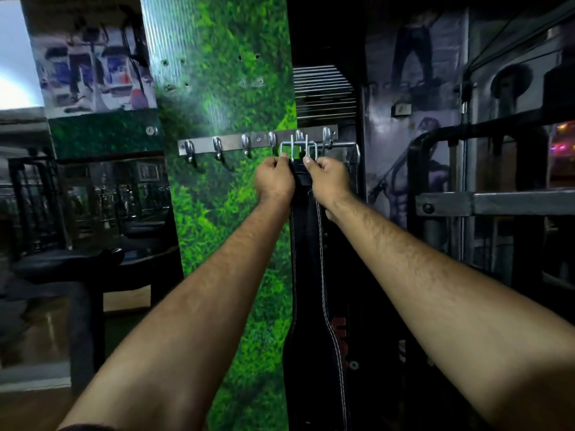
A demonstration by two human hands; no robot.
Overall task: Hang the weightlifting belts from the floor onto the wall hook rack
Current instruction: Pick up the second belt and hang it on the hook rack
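Gripping black stitched belt (306, 259), both hands lift its buckle (298, 150), seemingly steel.

The hook rack (258, 140) is made of bright, polished metal, and its hooks are glossy. The belt (306, 259) is seen to be black, probably leather, with a dull sheen and pale stitching along its edges; red lettering is printed low on it. Its buckle (298, 150) is formed of shiny metal wire. The wall panel (224, 197) is covered with a green, grass-like print under a smooth, glossy finish. The frame (497, 203) at the right is built of dark painted metal.
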